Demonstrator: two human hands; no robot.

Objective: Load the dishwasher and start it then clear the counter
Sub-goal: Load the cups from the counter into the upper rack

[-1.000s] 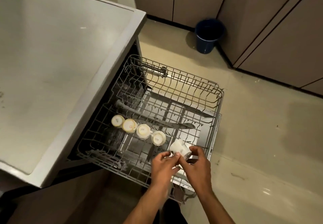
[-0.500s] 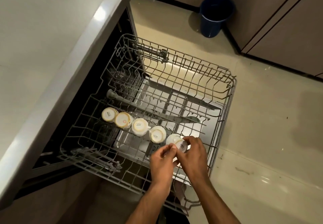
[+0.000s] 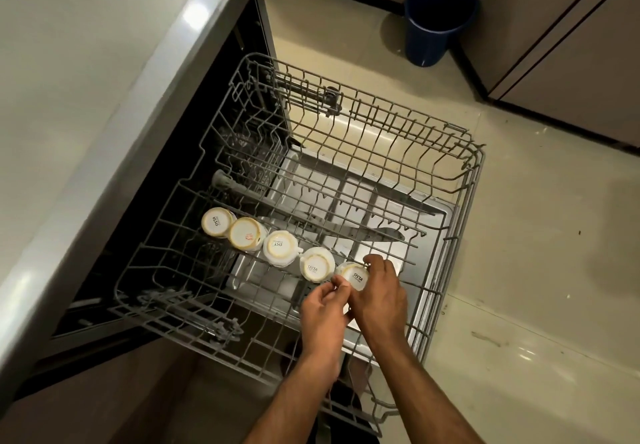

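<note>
The grey wire dishwasher rack (image 3: 467,221) is pulled out over the open door. Several white cups stand upside down in a diagonal row in it, from the leftmost cup (image 3: 216,221) to one near my hands (image 3: 316,265). At the row's right end, a further white cup (image 3: 355,275) is upside down in the rack. My right hand (image 3: 379,291) curls over it from the right. My left hand (image 3: 323,308) pinches its near rim from below.
The pale counter (image 3: 86,79) overhangs the dishwasher on the left. A dark blue bucket (image 3: 438,20) stands on the beige floor by brown cabinets (image 3: 571,62) at the back right. A spray arm (image 3: 363,234) shows under the rack.
The cup in my hands has gone from raised and tilted to upside down at the end of the row. The camera has moved closer to the rack.
</note>
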